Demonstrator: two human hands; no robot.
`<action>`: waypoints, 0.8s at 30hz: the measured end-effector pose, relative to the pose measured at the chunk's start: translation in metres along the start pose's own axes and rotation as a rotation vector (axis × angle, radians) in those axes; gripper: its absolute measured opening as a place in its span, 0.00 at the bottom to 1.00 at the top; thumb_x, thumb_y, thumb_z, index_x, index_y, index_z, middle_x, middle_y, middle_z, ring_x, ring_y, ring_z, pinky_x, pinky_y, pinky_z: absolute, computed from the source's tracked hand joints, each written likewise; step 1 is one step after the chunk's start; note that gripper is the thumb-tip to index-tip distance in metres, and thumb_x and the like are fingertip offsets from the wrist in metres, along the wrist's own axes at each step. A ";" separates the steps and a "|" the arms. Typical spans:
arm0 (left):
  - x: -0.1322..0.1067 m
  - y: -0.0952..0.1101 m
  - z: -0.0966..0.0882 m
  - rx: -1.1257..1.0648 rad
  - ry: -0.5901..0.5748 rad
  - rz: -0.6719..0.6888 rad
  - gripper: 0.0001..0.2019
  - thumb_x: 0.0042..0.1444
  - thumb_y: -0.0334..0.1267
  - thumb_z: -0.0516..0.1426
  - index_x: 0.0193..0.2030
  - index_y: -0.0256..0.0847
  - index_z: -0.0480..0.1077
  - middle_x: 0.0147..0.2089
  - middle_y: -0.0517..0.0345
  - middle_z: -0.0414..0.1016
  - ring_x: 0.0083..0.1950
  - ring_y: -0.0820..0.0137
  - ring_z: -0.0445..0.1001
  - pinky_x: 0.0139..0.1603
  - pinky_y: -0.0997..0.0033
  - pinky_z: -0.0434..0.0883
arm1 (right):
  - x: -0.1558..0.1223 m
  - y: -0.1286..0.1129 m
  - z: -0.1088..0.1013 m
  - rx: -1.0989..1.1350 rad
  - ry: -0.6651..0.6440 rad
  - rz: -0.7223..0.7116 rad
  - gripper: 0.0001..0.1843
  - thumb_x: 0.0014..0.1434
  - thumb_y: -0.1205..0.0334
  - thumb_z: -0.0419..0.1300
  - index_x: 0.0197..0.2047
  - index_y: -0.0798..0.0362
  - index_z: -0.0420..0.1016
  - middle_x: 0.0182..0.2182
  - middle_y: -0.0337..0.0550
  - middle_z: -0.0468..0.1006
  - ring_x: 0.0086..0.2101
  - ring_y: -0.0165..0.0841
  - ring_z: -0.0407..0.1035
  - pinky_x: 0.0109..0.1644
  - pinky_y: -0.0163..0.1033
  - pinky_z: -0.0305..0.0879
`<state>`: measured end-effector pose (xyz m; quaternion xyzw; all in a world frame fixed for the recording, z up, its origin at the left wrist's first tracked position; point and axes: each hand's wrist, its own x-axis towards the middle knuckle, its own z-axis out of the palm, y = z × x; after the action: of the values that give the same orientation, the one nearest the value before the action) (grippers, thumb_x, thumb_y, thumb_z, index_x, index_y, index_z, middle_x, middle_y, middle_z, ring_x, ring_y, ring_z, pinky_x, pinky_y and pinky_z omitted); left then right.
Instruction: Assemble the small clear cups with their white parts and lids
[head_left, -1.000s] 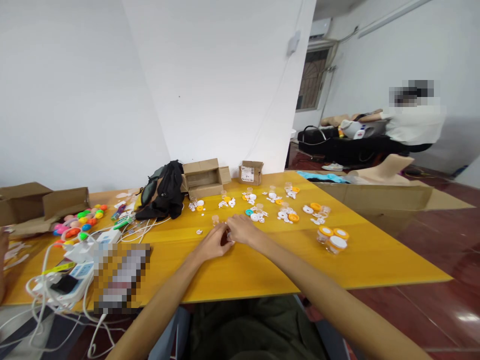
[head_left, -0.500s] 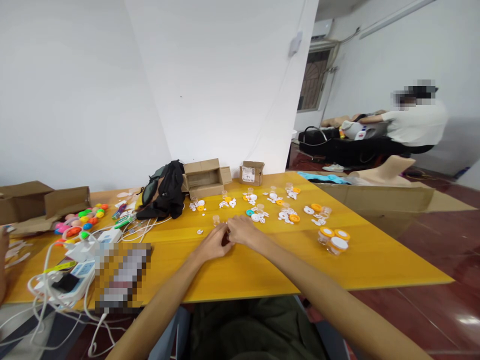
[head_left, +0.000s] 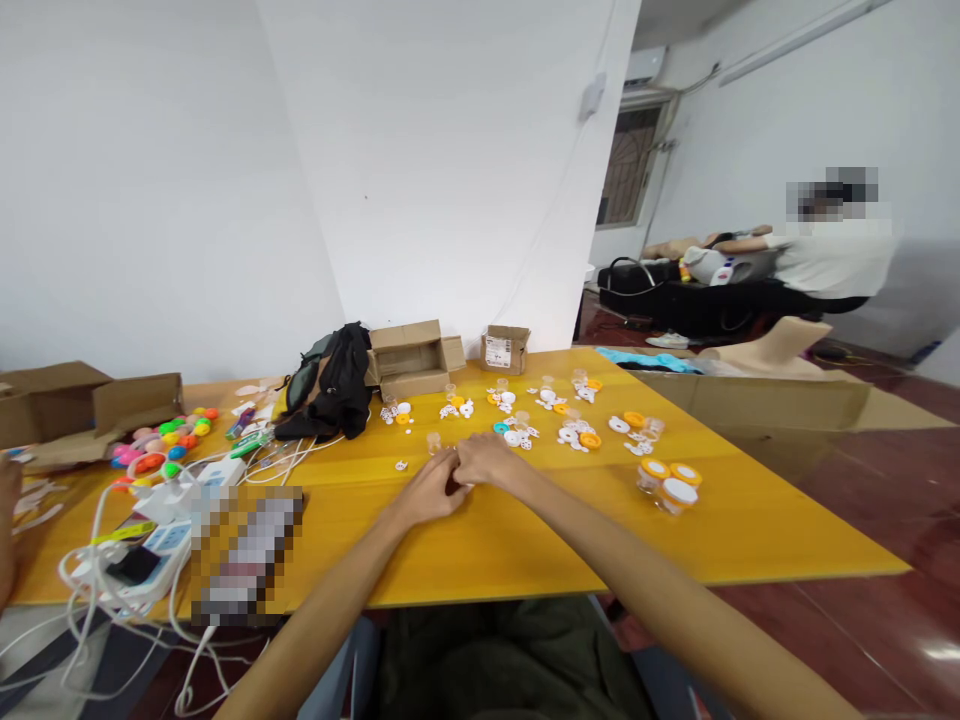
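My left hand [head_left: 426, 491] and my right hand [head_left: 486, 461] meet fingertip to fingertip over the middle of the yellow table [head_left: 525, 540]. Both have their fingers curled together around something small that I cannot make out. Just beyond the hands lie scattered white dice, small clear cups and round lids [head_left: 525, 425] in white, orange and teal. Three small capped jars [head_left: 670, 482] with orange and white lids stand to the right of my right forearm.
A black bag [head_left: 330, 385] and open cardboard boxes [head_left: 409, 357] sit at the table's back. Coloured balls [head_left: 161, 445], a white power strip and tangled cables [head_left: 142, 530] crowd the left end. A person in a white shirt [head_left: 829, 260] sits far right. A large flat carton [head_left: 772, 395] lies beyond the table.
My hands stay joined in the same spot; the fingers shift only slightly. The view has tilted a little.
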<state>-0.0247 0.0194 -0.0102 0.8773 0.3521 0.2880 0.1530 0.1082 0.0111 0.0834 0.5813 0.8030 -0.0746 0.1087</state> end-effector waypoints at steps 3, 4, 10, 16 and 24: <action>0.000 0.000 0.001 0.009 -0.002 0.003 0.09 0.54 0.31 0.58 0.43 0.42 0.69 0.47 0.49 0.76 0.50 0.59 0.74 0.53 0.59 0.72 | 0.000 -0.001 -0.002 -0.012 -0.024 0.006 0.23 0.50 0.65 0.59 0.50 0.54 0.80 0.47 0.56 0.82 0.48 0.47 0.76 0.44 0.41 0.69; -0.001 0.000 0.001 0.009 -0.002 0.004 0.09 0.54 0.31 0.58 0.43 0.42 0.69 0.47 0.49 0.76 0.51 0.59 0.74 0.54 0.58 0.72 | 0.000 -0.001 -0.002 -0.015 -0.031 0.007 0.23 0.50 0.65 0.59 0.50 0.54 0.80 0.47 0.55 0.82 0.49 0.46 0.76 0.45 0.41 0.69; -0.001 0.000 0.001 -0.002 -0.004 -0.019 0.10 0.54 0.31 0.58 0.44 0.43 0.70 0.48 0.50 0.76 0.51 0.58 0.73 0.56 0.57 0.71 | 0.001 -0.001 -0.003 -0.012 -0.040 -0.004 0.21 0.50 0.65 0.59 0.48 0.52 0.80 0.47 0.52 0.82 0.49 0.45 0.76 0.44 0.39 0.69; 0.000 0.000 0.000 -0.007 -0.009 -0.037 0.08 0.55 0.33 0.58 0.42 0.42 0.69 0.45 0.50 0.75 0.48 0.59 0.74 0.51 0.58 0.72 | -0.001 0.003 -0.004 0.015 -0.028 -0.032 0.18 0.48 0.64 0.60 0.44 0.50 0.82 0.44 0.51 0.83 0.46 0.45 0.77 0.40 0.38 0.69; 0.000 -0.002 -0.001 -0.050 -0.009 -0.044 0.07 0.56 0.35 0.58 0.42 0.41 0.68 0.41 0.53 0.75 0.42 0.63 0.74 0.47 0.63 0.72 | 0.002 0.012 -0.004 0.033 -0.033 -0.074 0.13 0.47 0.64 0.62 0.36 0.51 0.84 0.35 0.48 0.84 0.39 0.44 0.78 0.34 0.37 0.68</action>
<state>-0.0264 0.0206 -0.0105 0.8666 0.3632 0.2893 0.1827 0.1184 0.0173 0.0867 0.5515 0.8207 -0.1014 0.1095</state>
